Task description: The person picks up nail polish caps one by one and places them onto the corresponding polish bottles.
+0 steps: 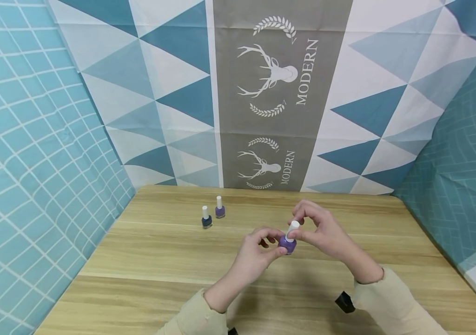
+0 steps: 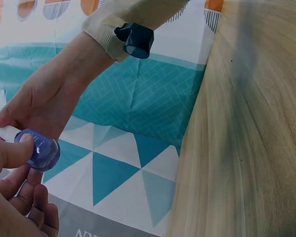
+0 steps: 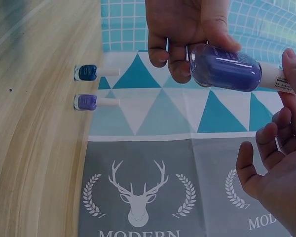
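Note:
Between both hands, above the table, is a purple nail polish bottle [image 1: 287, 244] with a white cap [image 1: 293, 229]. My left hand [image 1: 255, 251] pinches the glass body between thumb and fingers. My right hand [image 1: 324, 231] grips the white cap with thumb and index finger. In the right wrist view the purple bottle [image 3: 226, 69] lies sideways in the picture, its cap [image 3: 272, 78] still on the neck side and carrying small print. The right hand's other fingers [image 3: 267, 144] are loosely bent away from the cap.
Toward the back left of the wooden table [image 1: 158, 260] stand two more capped bottles, one dark blue [image 1: 206, 222] and one purple [image 1: 220, 212]. Patterned cloth [image 1: 179, 93] hangs behind the table, with blue grid cloth [image 1: 33, 139] at the left. A black strap piece [image 1: 345, 302] hangs by the right sleeve.

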A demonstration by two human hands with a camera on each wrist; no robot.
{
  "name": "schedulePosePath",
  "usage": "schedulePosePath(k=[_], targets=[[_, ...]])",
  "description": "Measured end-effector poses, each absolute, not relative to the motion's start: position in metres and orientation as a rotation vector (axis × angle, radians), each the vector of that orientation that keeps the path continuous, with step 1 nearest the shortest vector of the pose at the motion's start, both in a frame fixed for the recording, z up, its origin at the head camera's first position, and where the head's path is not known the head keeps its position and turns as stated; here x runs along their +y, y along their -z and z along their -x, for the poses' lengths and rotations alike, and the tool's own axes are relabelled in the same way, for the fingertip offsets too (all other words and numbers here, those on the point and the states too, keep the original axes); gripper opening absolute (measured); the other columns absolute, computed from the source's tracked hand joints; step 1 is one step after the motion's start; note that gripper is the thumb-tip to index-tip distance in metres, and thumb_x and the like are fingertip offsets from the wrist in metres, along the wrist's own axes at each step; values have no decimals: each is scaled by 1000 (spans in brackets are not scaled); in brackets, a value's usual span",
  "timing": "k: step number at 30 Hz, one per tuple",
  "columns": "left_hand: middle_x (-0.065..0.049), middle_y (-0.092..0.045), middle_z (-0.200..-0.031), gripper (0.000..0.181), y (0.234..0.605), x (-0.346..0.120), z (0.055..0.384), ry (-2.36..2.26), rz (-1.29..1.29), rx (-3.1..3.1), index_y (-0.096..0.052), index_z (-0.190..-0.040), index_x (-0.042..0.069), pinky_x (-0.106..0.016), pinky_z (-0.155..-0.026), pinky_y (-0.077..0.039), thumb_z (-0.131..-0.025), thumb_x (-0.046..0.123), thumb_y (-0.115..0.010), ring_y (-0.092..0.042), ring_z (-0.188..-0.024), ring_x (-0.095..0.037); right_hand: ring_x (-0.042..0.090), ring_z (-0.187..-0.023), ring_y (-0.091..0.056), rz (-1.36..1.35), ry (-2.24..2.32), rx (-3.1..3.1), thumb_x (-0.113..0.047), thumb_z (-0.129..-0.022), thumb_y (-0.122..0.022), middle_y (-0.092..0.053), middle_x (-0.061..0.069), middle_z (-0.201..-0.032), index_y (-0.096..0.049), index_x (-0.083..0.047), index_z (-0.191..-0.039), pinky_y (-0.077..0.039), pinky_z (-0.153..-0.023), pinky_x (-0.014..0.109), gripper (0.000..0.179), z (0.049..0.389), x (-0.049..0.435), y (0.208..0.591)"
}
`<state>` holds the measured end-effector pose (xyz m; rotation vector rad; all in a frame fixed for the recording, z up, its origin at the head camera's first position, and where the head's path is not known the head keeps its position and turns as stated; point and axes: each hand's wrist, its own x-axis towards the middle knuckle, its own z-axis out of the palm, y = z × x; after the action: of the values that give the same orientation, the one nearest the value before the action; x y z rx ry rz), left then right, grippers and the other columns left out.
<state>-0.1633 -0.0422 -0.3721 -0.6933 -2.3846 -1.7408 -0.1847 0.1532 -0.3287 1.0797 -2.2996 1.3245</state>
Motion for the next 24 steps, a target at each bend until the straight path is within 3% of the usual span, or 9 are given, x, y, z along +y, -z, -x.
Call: schedulePosePath(k=[8,14,20,24], targets=[[3,-66,-92,22,372,-41,163,1728,695,-2366,-70,-97,13,-28,-76,-46,-77,17,-78,-56,-86,-22,12,-87,-47,-1027,-1288,-2290,-3,-67,-82,-48,-3,-86,-51,-15,-79,-40,-81,25,34,182,151,328],[3,-65,-93,22,373,-42,164,1737,683,-2380,-69,-98,14,-29,-77,-46,-78,18,-77,-56,-87,-21,12,-83,-47,-1017,-1326,-2283,-2,-68,-81,-48,-2,-84,-53,-14,-80,-41,-77,24,34,183,149,329],[1,-66,-97,21,372,-44,163,1774,669,-2382,-68,-101,11,-30,-78,-46,-82,15,-73,-56,-91,-22,11,-79,-49,-1023,-1289,-2328,-2,-78,-74,-56,-4,-93,-64,-16,-102,-44,-69,24,29,184,148,330],[0,-67,-98,20,371,-45,164,1773,685,-2370,-67,-103,10,-30,-79,-46,-84,13,-71,-57,-91,-20,10,-83,-48,-1108,-1301,-2340,-2,-88,-62,-59,-5,-102,-63,-15,-116,-45,-70,27,31,185,151,330]])
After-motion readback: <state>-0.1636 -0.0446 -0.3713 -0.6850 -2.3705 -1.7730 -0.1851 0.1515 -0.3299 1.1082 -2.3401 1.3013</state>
